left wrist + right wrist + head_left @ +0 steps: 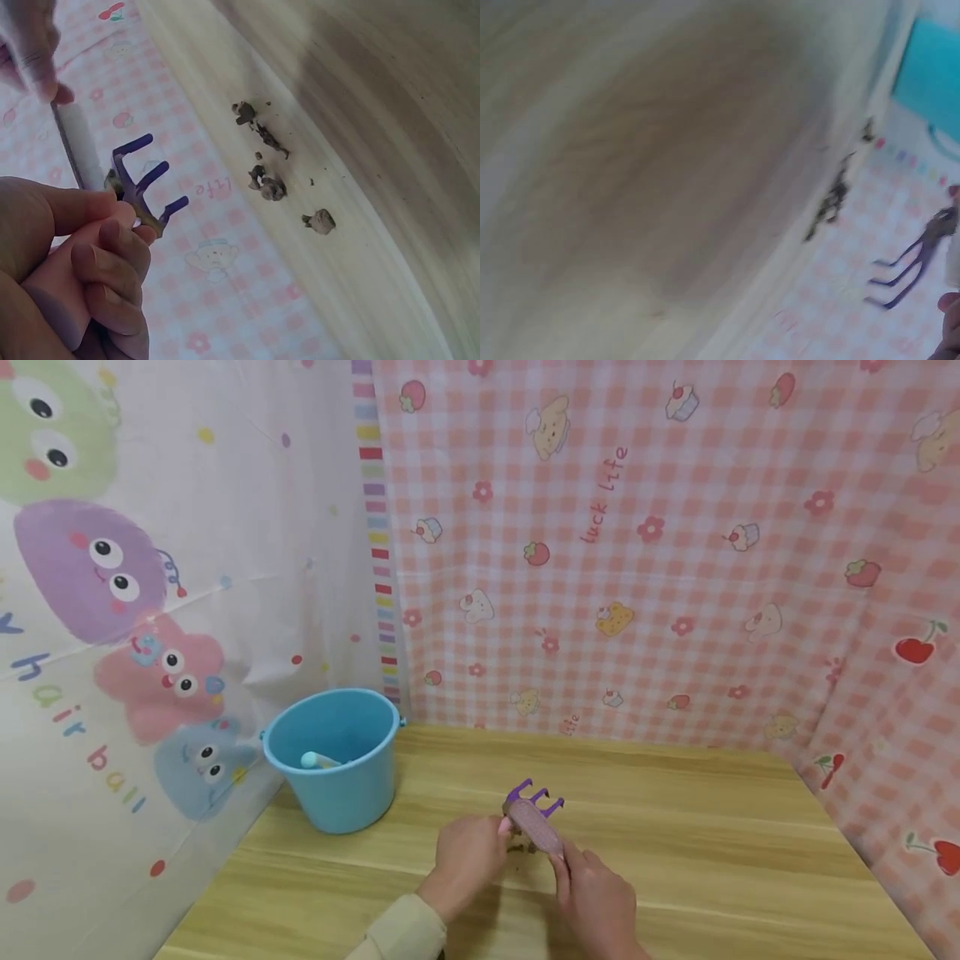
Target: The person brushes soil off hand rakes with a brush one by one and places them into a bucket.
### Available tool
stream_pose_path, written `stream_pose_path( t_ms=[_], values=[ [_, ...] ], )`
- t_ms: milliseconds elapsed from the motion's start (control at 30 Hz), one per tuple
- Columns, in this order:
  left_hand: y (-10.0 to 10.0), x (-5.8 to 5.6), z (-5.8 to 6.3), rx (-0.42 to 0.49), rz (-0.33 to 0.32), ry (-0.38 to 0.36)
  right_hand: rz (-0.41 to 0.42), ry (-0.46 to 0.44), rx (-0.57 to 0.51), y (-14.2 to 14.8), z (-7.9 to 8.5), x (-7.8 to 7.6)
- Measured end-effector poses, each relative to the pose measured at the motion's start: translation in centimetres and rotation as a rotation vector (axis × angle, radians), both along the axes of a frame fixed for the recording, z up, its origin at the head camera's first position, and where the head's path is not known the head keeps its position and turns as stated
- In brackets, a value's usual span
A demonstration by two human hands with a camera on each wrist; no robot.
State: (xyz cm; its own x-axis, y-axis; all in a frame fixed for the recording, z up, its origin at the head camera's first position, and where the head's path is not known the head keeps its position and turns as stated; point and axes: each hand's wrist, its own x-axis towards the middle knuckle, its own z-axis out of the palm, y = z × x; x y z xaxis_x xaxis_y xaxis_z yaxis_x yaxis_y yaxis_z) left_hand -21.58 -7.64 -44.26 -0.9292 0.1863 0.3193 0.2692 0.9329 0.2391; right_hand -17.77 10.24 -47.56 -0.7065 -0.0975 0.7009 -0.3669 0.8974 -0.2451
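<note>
My left hand point(468, 860) grips the pink handle of a small hand rake point(142, 184), its purple three-tined head pointing away from me. Fingers and thumb wrap the handle in the left wrist view, close behind the tines. My right hand point(600, 897) pinches the end of a brush point(534, 825) with a mauve speckled back and what look like short white bristles point(84, 142). The brush lies against the base of the rake head, where brown dirt clings. Below both tools, crumbs and clumps of dark dirt point(268, 186) lie on the wooden tabletop.
A light blue bucket point(341, 797) stands at the back left, a pale blue-ended tool point(318, 761) inside it. Behind the wood-grain table point(712, 843) hangs a pink checked cloth point(637, 577); a white printed cloth point(247, 527) hangs at the left.
</note>
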Motion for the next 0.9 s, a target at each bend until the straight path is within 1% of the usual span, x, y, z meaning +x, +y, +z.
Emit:
stream_pose_path(
  t_ms=[67,167,233,400,467,500,567,633,700,800,867,900],
  values=[
    [0.0,0.0,0.0,0.021,0.007,-0.025,-0.042,-0.025,-0.007,0.2,-0.3,-0.1],
    [-0.1,0.0,-0.1,0.046,0.009,-0.053,-0.074,-0.043,-0.026,0.6,-0.4,-0.5],
    [-0.2,0.0,-0.3,0.052,0.006,-0.036,-0.084,-0.066,-0.029,1.0,-0.4,-0.8],
    [-0.4,0.1,-0.8,0.047,-0.010,0.047,-0.088,-0.133,-0.034,1.5,-0.2,-1.2],
    [-0.5,0.1,-0.8,0.046,-0.008,0.050,-0.089,-0.142,-0.041,1.6,-0.1,-1.2],
    [-0.5,0.1,-0.8,0.050,-0.007,0.040,-0.094,-0.140,-0.049,1.7,0.0,-1.2],
    [-0.5,0.0,-0.8,0.053,0.000,0.010,-0.106,-0.121,-0.067,1.7,0.2,-1.2],
    [-0.6,0.0,-0.8,0.053,0.007,-0.016,-0.096,-0.071,-0.076,1.6,0.3,-1.1],
    [-0.5,0.0,-0.8,0.056,0.012,-0.029,-0.050,-0.007,-0.046,1.4,0.2,-0.8],
    [-0.4,0.0,-0.7,0.054,0.010,-0.016,0.014,0.059,0.026,1.0,-0.5,-0.6],
    [-0.4,0.0,-0.7,0.061,0.008,-0.024,0.020,0.069,0.054,0.9,-0.9,-0.4],
    [-0.4,0.1,-0.7,0.063,0.006,-0.031,0.009,0.067,0.053,0.9,-1.1,-0.4]
  ],
)
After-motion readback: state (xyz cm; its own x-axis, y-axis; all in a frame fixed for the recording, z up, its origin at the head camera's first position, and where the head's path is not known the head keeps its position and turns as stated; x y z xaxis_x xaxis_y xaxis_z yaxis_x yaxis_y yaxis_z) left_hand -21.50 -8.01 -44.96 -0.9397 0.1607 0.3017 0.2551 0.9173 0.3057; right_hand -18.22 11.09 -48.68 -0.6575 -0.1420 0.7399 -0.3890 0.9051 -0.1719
